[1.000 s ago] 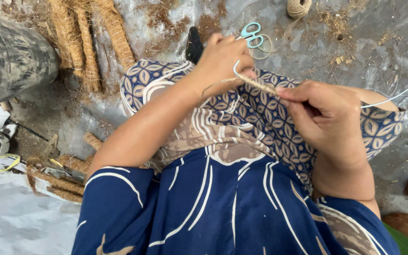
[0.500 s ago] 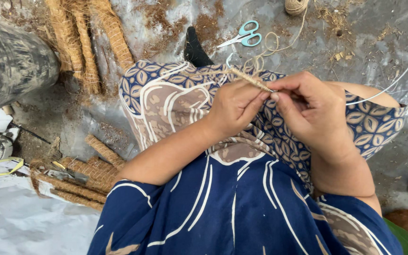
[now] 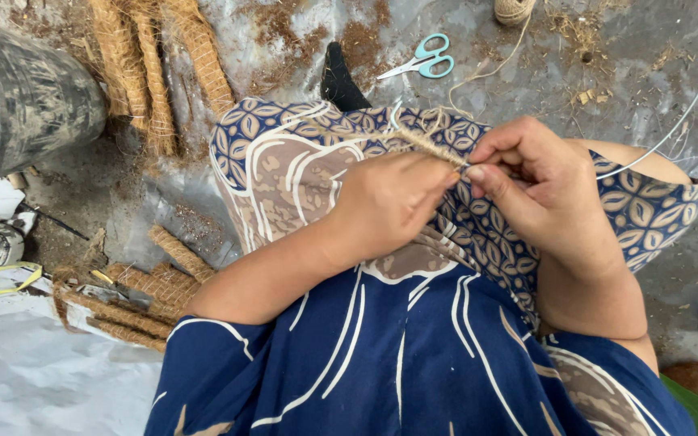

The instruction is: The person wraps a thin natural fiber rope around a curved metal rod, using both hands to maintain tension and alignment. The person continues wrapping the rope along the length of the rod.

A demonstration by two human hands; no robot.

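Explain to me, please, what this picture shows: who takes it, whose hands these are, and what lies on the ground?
The picture comes from a camera worn on a person's head, looking down at that person's own lap and two bare hands. There is no machine.

The left hand and the right hand meet over a blue and brown patterned cloth on the lap. Together their fingers pinch a thin stick wrapped in brown fibre twine. A thin grey wire runs from the right hand to the upper right.

On the grey sheet on the ground lie turquoise-handled scissors, a ball of twine, finished brown fibre-wrapped sticks and a dark metal bucket.
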